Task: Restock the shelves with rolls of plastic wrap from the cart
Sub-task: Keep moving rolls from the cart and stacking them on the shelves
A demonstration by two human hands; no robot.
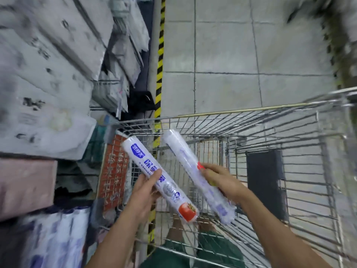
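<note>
Left hand [144,192] curls around the middle of a printed roll of plastic wrap [138,154], while the right hand [218,180] grips a second roll [179,149]. Both rolls are held tilted over the wire cart [251,110], beside the blurred shelves [48,74].

The cart [251,117] is open on top, wire walls all round. My left hand [144,192] and right hand [218,180] hang above it, each gripping a roll: left roll [135,151], right roll [181,149], narrow gap between them. The shelves [48,74] at my left are crammed with packs — little slack. Tiled floor [222,55] ahead lies open.
</note>
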